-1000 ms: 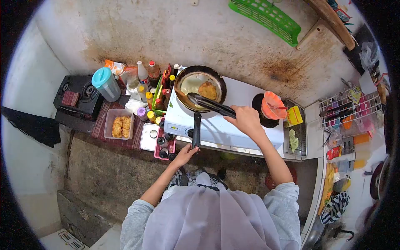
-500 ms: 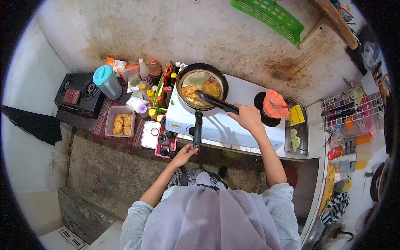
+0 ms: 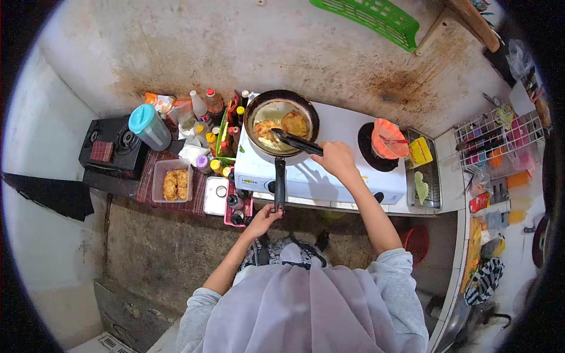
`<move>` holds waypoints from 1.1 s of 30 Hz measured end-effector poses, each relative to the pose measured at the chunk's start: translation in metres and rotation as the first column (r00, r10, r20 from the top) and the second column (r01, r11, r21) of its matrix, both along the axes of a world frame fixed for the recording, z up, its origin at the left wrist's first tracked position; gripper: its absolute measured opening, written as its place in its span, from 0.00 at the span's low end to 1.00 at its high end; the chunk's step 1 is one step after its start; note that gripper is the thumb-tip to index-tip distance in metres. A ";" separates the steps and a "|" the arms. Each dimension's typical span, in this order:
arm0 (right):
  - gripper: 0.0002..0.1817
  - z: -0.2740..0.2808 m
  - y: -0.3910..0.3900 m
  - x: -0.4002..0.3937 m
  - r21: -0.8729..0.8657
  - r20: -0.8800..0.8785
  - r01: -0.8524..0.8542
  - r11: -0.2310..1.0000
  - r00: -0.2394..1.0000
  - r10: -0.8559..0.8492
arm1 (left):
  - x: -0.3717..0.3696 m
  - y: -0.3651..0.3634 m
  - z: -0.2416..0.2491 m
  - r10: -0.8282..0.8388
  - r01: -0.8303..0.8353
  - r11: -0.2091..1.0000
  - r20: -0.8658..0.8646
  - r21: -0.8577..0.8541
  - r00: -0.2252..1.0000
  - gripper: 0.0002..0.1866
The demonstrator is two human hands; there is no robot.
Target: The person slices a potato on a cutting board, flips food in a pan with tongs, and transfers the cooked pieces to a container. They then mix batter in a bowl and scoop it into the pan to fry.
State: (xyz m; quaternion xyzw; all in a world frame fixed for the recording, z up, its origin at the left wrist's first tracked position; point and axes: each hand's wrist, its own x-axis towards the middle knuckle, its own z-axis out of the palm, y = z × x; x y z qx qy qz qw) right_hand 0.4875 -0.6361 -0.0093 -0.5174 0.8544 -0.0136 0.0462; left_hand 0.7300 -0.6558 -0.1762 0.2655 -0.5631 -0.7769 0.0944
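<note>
A black frying pan (image 3: 256,107) sits on the left burner of a white stove (image 3: 347,179). Two golden fritters lie in its oil, the left fritter (image 3: 265,128) and the right fritter (image 3: 295,123). My right hand (image 3: 332,160) holds black tongs (image 3: 297,142) whose tips rest at the left fritter. My left hand (image 3: 262,219) grips the end of the pan handle (image 3: 279,184) at the stove's front edge.
A clear tub of fried fritters (image 3: 173,183), a teal-lidded jug (image 3: 147,126), sauce bottles (image 3: 207,106) and a small black stove (image 3: 113,147) lie left. An orange bowl (image 3: 389,139) sits on the right burner. A dish rack (image 3: 493,150) stands right.
A second fritter now lies at the pan's left. My right hand and tongs shifted left, tips lowered onto that fritter. My left hand stays on the handle.
</note>
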 end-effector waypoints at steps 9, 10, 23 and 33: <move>0.29 0.016 0.014 -0.029 -0.028 0.242 0.075 0.997 0.968 -0.066 | 0.000 0.001 0.002 0.016 -0.016 1.000 -0.012 -0.019 1.000 0.12; 0.32 0.023 0.016 -0.044 0.033 0.363 0.135 0.990 0.921 -0.138 | 0.000 0.001 0.004 0.013 -0.013 1.000 0.006 0.003 1.000 0.12; 0.29 0.085 -0.050 -0.093 0.666 0.376 0.184 0.723 0.754 -0.539 | 0.000 0.002 0.007 0.003 -0.003 1.000 -0.001 0.021 1.000 0.14; 0.29 0.050 -0.021 -0.120 0.543 0.497 0.211 0.813 0.699 -0.513 | 0.000 0.001 0.002 -0.003 0.003 1.000 -0.043 0.006 0.999 0.14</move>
